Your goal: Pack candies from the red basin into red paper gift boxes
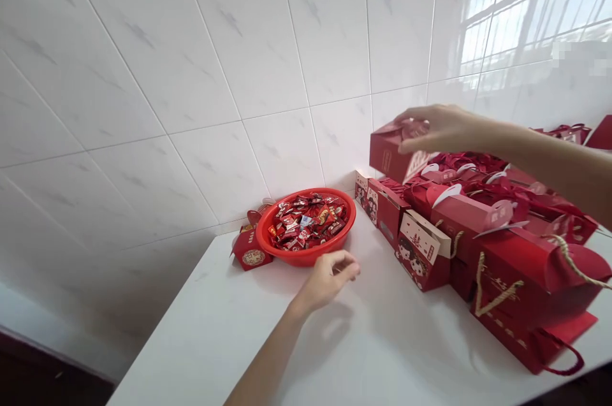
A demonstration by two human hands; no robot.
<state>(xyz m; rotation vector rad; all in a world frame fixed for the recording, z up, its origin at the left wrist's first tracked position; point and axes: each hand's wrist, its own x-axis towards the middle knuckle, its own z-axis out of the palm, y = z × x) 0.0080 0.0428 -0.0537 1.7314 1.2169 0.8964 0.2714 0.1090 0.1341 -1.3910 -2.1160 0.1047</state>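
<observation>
My right hand [437, 125] grips a red gift box [389, 154] from above, fingers and thumb across its top. The box is tilted and held in the air over the packed rows at the right. My left hand [331, 275] is over the white table in front of the basket, fingers curved and thumb apart, with nothing in it. Just beyond it stands a red plastic basket [306, 257] full of wrapped candies [306, 221]. Another red gift box [251, 250] sits against the basket's left side, partly hidden behind the rim.
Many red gift boxes crowd the right of the white table [373, 342]. A cream-and-red box [421, 250] with cartoon figures and a large red box [535, 291] with rope handles stand at the row's front. A white tiled wall [268, 145] closes off the back.
</observation>
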